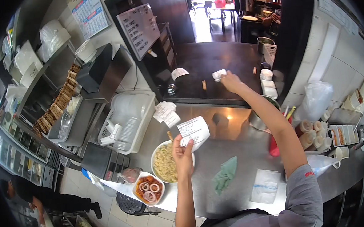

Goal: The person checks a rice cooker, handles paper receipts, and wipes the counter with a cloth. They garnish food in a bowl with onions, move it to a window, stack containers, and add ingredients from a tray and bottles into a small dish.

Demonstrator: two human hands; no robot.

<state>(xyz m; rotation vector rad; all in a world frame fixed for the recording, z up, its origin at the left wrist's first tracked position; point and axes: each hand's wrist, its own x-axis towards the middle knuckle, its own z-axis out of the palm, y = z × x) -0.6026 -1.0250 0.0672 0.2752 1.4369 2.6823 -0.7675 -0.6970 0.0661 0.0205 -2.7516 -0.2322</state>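
A printed paper receipt, curling at its right side, is pinched in my left hand over the steel counter. By its fingers a small wooden clothespin sticks up, in front of the bowl of fried rice. My right arm stretches forward to the dark ledge, where my right hand has its fingers closed at a smaller white receipt. Left of that hand a clothespin lies on the ledge. A square container of red-sauced food topped with onion rings stands beside the bowl.
Crumpled receipts lie near a white basket of plastic lids. A green cloth and a white packet rest on the counter. Sauce bottles stand at right. A person in black works at lower left.
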